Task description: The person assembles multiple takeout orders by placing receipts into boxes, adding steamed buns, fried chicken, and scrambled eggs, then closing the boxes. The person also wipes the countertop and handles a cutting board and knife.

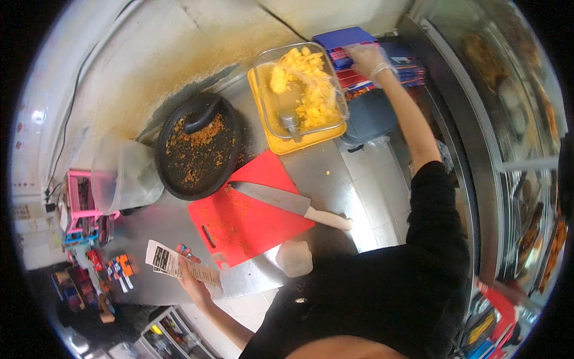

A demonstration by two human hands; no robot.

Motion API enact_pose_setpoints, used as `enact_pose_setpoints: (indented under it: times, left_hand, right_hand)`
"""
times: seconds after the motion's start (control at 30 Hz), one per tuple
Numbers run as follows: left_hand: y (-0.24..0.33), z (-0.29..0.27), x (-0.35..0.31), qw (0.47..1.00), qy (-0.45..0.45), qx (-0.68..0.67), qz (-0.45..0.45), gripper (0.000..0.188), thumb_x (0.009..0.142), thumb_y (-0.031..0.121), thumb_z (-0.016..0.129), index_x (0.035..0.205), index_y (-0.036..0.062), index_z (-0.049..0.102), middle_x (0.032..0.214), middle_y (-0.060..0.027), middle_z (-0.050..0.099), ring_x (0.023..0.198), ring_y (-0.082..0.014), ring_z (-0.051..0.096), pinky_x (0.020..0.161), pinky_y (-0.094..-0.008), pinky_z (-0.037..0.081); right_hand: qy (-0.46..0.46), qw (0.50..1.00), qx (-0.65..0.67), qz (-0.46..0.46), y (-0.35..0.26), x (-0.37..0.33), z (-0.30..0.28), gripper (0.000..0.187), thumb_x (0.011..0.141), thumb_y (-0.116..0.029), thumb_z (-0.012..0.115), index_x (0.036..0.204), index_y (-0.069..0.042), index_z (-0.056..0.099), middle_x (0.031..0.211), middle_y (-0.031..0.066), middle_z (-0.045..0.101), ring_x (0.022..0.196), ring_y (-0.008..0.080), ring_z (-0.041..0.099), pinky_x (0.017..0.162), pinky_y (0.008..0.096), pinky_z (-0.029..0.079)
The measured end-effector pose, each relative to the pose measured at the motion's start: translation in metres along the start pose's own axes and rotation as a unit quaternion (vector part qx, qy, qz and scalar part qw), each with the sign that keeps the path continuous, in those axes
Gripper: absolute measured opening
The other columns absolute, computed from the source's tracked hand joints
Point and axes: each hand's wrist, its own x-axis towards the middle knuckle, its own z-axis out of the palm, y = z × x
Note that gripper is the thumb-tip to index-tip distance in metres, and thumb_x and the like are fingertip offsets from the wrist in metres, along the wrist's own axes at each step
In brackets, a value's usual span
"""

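My left hand [192,274] is closed around printed paper slips [161,258] at the lower left, beside the red cutting board [275,230]. A small blue item shows by its fingertips, too small to name. At the upper right, my right hand [366,60] wears a clear plastic glove. Its fingers are closed at the near edge of a purple cardboard box [344,37] on a stack of flat, colourful packs. A large knife [275,197] with a pale handle lies across the board. Left of the right hand stands a glass dish [344,113] of yellow food chunks.
A black stone mortar [236,161] with a pestle [203,116] and brown crumbs sits behind the board. The dish rests on a yellow tray [281,146]. A grey lidded bin [371,113] stands below the packs. A translucent tub [113,176] and pink rack [75,200] are at left.
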Motion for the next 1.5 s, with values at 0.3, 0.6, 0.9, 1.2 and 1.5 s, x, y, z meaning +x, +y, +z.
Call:
enact_pose_setpoints:
  times: [0.3,0.6,0.9,1.2,1.5]
  left_hand:
    - [-0.003,0.021,-0.014,0.999,-0.007,0.003,-0.046,0.038,0.094,0.027,0.049,0.124,0.0042,0.048,0.099,-0.0041,0.055,0.075,-0.0089,0.049,0.070,-0.0252,0.041]
    - [0.008,0.029,-0.018,0.999,-0.035,0.011,0.003,0.037,0.094,0.027,0.050,0.123,0.0046,0.048,0.099,-0.0035,0.054,0.074,-0.0083,0.048,0.069,-0.0236,0.040]
    - [0.029,0.093,-0.040,0.955,-0.131,0.250,0.095,0.058,0.078,0.013,0.070,0.130,0.0023,0.046,0.128,-0.0100,0.052,0.104,-0.0146,0.054,0.081,-0.0297,0.046]
    - [0.027,0.018,-0.051,0.819,-0.224,0.440,0.292,0.096,0.050,0.023,0.083,0.135,0.0185,0.039,0.134,-0.0062,0.046,0.101,-0.0240,0.061,0.075,-0.0358,0.053]
    - [-0.020,-0.155,0.025,0.879,-0.162,0.372,0.251,0.028,0.079,0.015,0.061,0.104,0.0012,0.058,0.090,-0.0192,0.062,0.077,-0.0362,0.061,0.064,-0.0404,0.048]
  right_hand:
    - [-0.075,0.979,-0.040,-0.186,0.034,0.026,0.000,0.031,0.075,-0.030,0.065,0.092,-0.005,0.062,0.092,0.0121,0.065,0.086,0.0321,0.062,0.078,0.0437,0.050]
    - [0.085,0.985,-0.029,-0.145,0.038,0.032,-0.008,0.020,0.079,-0.013,0.053,0.095,-0.005,0.061,0.089,0.0152,0.065,0.083,0.0334,0.063,0.071,0.0455,0.051]
    - [0.141,0.714,0.670,0.147,-0.159,-0.117,-0.117,0.029,0.089,-0.024,0.054,0.101,0.002,0.057,0.087,0.0189,0.062,0.078,0.0277,0.061,0.069,0.0353,0.049]
    - [-0.134,0.551,0.814,0.123,-0.376,-0.213,-0.163,0.029,0.086,-0.013,0.053,0.112,-0.001,0.053,0.093,0.0064,0.061,0.082,0.0131,0.056,0.071,0.0281,0.047]
    - [0.056,0.765,0.600,-0.226,-0.530,-0.221,-0.167,0.030,0.090,-0.029,0.049,0.099,-0.004,0.063,0.099,0.0118,0.061,0.092,0.0296,0.060,0.080,0.0414,0.049]
